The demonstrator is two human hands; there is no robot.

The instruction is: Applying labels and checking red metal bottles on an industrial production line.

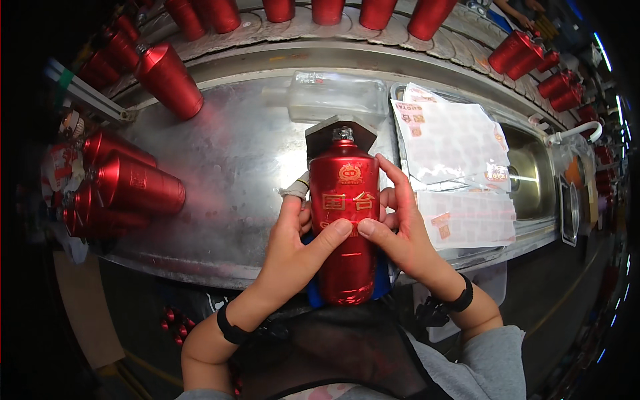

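Observation:
A glossy red bottle [345, 180] with gold lettering and a gold emblem leans against a dark angular metal rest [365, 135], its neck pointing away from me. My left hand [291, 230] holds it from the left, thumb pressed on the front and a pale wrap on one finger. From the right, my right hand [402, 223] grips it, its thumb close to the left thumb over the lower lettering. The other fingers curl at the bottle's sides, partly hidden. A bit of blue [381, 279] shows beneath the bottle's base.
Sheets of gold-and-red decals [460, 150] lie to the right, beside a metal sink [530, 173]. A clear glass bottle [340, 97] lies behind the rest. Several red bottles [137, 181] sit at the left. More red bottles stand along a conveyor [257, 33] at the back.

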